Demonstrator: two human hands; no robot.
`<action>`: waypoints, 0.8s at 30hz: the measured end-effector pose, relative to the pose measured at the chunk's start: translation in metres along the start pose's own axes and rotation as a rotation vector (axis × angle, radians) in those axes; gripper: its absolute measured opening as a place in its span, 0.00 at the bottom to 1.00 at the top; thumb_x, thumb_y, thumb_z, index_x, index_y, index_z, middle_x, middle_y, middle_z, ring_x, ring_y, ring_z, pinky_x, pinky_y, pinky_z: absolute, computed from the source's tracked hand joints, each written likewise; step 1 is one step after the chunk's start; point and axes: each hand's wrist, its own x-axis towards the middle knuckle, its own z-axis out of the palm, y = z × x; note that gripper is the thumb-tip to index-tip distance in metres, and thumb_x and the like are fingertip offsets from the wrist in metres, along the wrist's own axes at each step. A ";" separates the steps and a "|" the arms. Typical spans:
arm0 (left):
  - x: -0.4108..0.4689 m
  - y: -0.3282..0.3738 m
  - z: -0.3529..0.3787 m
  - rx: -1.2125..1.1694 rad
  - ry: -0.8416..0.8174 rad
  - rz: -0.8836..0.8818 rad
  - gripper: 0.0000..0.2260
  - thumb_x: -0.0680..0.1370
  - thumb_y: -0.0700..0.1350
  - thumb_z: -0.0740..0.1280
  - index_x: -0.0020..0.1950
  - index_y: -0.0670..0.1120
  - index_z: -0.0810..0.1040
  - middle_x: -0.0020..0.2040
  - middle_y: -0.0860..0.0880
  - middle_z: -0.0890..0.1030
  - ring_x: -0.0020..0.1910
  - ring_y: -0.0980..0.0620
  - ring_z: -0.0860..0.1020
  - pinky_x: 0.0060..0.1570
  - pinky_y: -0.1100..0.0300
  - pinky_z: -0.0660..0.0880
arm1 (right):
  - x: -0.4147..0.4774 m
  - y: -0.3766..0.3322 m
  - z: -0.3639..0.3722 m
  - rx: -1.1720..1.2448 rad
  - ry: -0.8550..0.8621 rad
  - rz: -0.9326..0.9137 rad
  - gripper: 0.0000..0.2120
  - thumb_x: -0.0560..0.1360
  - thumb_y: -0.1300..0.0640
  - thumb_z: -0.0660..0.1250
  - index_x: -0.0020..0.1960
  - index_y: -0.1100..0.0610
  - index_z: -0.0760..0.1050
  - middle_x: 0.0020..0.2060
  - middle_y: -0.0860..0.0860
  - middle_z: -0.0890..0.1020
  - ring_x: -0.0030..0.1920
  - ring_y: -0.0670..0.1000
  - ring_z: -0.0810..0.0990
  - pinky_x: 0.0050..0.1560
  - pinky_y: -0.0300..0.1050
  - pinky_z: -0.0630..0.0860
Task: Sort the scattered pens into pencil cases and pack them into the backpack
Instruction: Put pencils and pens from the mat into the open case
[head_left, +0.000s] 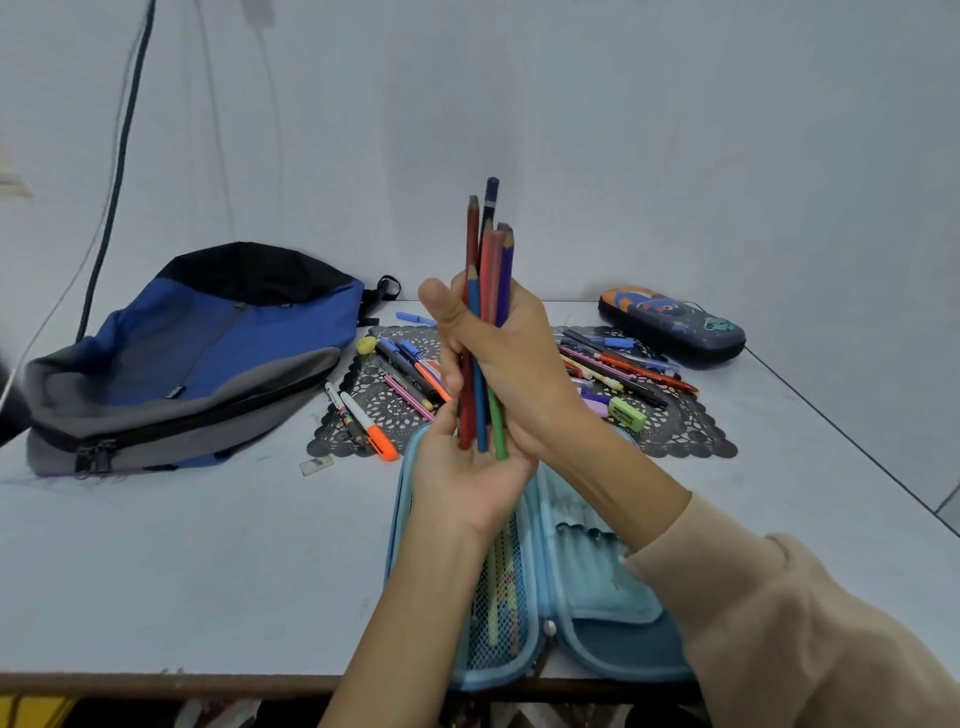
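My right hand (511, 358) grips a bundle of colored pencils (488, 270) upright, tips pointing up. Their lower ends rest on the palm of my left hand (462, 483), which is open beneath them. Under both hands lies a light-blue pencil case (587, 582), opened flat, with a few pens behind its mesh pocket. Loose pens and markers (410, 379) lie scattered on a dark lace mat (691, 431). A blue, grey and black backpack (192, 358) lies on its side at the left. A dark patterned pencil case (670, 325) sits zipped at the back right.
A green eraser (627, 413) and a yellow eraser (366, 345) lie among the pens. An orange-tipped marker (370, 427) lies at the mat's left edge. A dark cable (122, 156) hangs down the wall at left. The table's front edge (156, 680) runs close below.
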 end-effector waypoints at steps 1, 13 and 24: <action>0.001 0.001 0.000 -0.005 0.008 0.002 0.13 0.82 0.43 0.59 0.44 0.39 0.79 0.37 0.43 0.83 0.33 0.45 0.83 0.29 0.53 0.81 | 0.000 -0.001 0.000 -0.011 -0.011 0.012 0.15 0.75 0.56 0.70 0.39 0.58 0.65 0.26 0.53 0.68 0.21 0.52 0.70 0.25 0.42 0.69; 0.001 0.002 0.004 -0.044 0.171 0.002 0.14 0.82 0.41 0.59 0.42 0.35 0.79 0.35 0.39 0.82 0.41 0.44 0.80 0.42 0.53 0.75 | -0.001 -0.006 -0.007 -0.019 -0.054 0.194 0.16 0.74 0.51 0.72 0.39 0.58 0.68 0.24 0.51 0.68 0.21 0.51 0.68 0.25 0.40 0.68; -0.002 0.004 0.008 0.013 0.205 0.016 0.14 0.82 0.40 0.59 0.41 0.36 0.78 0.30 0.41 0.82 0.38 0.45 0.79 0.37 0.50 0.74 | 0.001 -0.011 -0.021 -0.031 -0.319 0.232 0.05 0.75 0.64 0.69 0.41 0.60 0.75 0.34 0.58 0.80 0.38 0.58 0.81 0.45 0.50 0.79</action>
